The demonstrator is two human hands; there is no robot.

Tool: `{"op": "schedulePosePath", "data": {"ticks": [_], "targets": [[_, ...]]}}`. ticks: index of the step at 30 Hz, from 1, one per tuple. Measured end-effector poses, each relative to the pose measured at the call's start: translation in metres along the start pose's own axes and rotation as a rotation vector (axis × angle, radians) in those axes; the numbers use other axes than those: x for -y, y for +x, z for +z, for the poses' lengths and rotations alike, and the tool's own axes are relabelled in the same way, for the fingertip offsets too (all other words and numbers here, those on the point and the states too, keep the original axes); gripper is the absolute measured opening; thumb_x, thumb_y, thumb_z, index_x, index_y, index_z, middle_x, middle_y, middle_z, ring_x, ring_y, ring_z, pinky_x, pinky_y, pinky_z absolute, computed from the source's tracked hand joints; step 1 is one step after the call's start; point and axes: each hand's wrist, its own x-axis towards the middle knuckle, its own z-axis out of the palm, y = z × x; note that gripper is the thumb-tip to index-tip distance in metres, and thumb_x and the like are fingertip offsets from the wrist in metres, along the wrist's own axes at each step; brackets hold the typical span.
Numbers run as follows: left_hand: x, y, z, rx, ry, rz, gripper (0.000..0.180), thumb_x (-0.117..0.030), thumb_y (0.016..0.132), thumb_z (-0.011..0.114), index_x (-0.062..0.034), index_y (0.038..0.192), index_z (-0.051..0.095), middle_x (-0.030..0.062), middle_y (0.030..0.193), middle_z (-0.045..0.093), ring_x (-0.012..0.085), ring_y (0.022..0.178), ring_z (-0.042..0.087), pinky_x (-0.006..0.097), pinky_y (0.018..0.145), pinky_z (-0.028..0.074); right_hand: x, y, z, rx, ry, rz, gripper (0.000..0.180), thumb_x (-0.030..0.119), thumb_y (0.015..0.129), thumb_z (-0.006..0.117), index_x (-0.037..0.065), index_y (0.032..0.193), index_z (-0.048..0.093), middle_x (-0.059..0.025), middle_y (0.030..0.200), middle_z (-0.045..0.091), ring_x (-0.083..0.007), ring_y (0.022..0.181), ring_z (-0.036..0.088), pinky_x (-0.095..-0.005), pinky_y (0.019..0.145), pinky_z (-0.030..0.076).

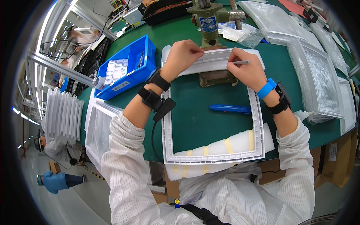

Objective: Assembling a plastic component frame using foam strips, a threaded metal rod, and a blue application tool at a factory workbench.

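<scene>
A white square plastic frame [168, 139] lies flat on the green table [180, 33], resting on white foam strips [240, 141] bound with yellow tape. My left hand [181, 56] presses down on the frame's far edge at its left corner. My right hand [247, 71] rests on the same far edge toward the right and grips a thin grey pen-like tool [243, 62] whose tip points right. Both wrists carry black straps; the right one also has a blue band. A blue pen-shaped tool [230, 108] lies on the table inside the frame opening.
A green hand press [210, 22] stands just behind the frame. A blue bin [127, 68] with label sheets sits at the left. Bagged white frames [321, 78] are stacked at the right, more white parts [63, 114] at the left. Another person [52, 147] is on the floor side, far left.
</scene>
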Motion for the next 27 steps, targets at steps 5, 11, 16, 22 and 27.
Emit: {"op": "schedulePosePath", "data": {"ticks": [5, 11, 16, 22, 27], "targets": [[-0.002, 0.001, -0.002, 0.058, -0.158, -0.192, 0.018, -0.015, 0.082, 0.074, 0.0005, 0.091, 0.075, 0.0103, 0.084, 0.074, 0.0160, 0.076, 0.070, 0.029, 0.072, 0.055, -0.003, -0.001, -0.001, 0.015, 0.001, 0.025, 0.014, 0.014, 0.076, 0.065, 0.001, 0.080, 0.061, -0.0144, 0.072, 0.066, -0.0319, 0.067, 0.066, -0.0366, 0.065, 0.052], [-0.001, 0.002, -0.004, 0.053, -0.063, -0.117, 0.018, -0.014, 0.082, 0.072, 0.0015, 0.091, 0.074, 0.0109, 0.083, 0.073, 0.0176, 0.077, 0.071, 0.030, 0.073, 0.055, -0.003, -0.001, 0.001, 0.002, 0.033, -0.024, 0.014, 0.013, 0.076, 0.065, 0.001, 0.081, 0.060, -0.0143, 0.074, 0.066, -0.0319, 0.069, 0.065, -0.0360, 0.065, 0.052], [-0.011, 0.002, -0.004, 0.050, 0.053, 0.003, 0.015, -0.012, 0.082, 0.070, -0.0007, 0.091, 0.075, 0.0125, 0.086, 0.072, 0.0236, 0.078, 0.071, 0.032, 0.073, 0.055, -0.003, -0.001, -0.001, 0.006, 0.014, -0.015, 0.014, 0.012, 0.075, 0.066, 0.000, 0.081, 0.061, -0.0140, 0.075, 0.066, -0.0318, 0.070, 0.065, -0.0356, 0.066, 0.053], [-0.013, -0.005, -0.007, 0.067, 0.183, 0.115, 0.017, -0.010, 0.082, 0.067, -0.0022, 0.095, 0.075, 0.0141, 0.092, 0.072, 0.0279, 0.082, 0.070, 0.033, 0.078, 0.056, -0.004, -0.002, 0.000, 0.008, -0.005, -0.043, 0.012, 0.011, 0.079, 0.062, 0.000, 0.084, 0.060, -0.0098, 0.073, 0.064, -0.0179, 0.065, 0.063, -0.0291, 0.062, 0.050], [-0.014, -0.007, -0.011, 0.125, 0.094, -0.005, 0.020, -0.013, 0.084, 0.067, -0.0011, 0.099, 0.074, 0.0150, 0.097, 0.073, 0.0291, 0.089, 0.070, 0.035, 0.084, 0.055, -0.004, -0.001, 0.000, 0.012, -0.002, -0.025, 0.013, 0.012, 0.077, 0.064, 0.001, 0.082, 0.061, -0.0114, 0.072, 0.065, -0.0238, 0.066, 0.064, -0.0319, 0.064, 0.051]]}}
